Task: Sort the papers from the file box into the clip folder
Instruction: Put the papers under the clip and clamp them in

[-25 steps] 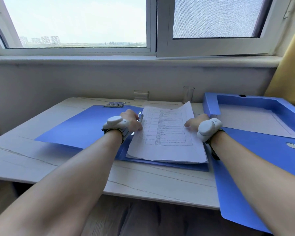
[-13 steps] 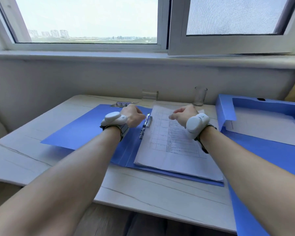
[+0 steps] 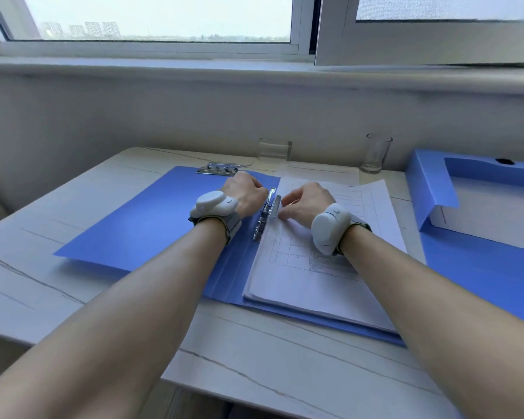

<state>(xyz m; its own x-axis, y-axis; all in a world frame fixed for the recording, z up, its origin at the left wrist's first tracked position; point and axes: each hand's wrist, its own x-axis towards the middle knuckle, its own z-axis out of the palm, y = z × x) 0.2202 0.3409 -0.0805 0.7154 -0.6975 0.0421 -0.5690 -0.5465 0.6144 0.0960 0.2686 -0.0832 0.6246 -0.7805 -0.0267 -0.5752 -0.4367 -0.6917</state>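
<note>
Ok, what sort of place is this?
Likely a desk in an office or flat, several floors up: blue clip folder and file box on a pale tabletop, tower blocks far off through the window.

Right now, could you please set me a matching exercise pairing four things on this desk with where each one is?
Things:
1. glass
2. papers
3. file box
4. clip

Places:
A. between the left hand and the right hand
B. upright at the back of the desk
C. open at the desk's right end
D. lying on the right half of the open folder

Pairs: 1-B, 2-D, 3-C, 4-A
</note>
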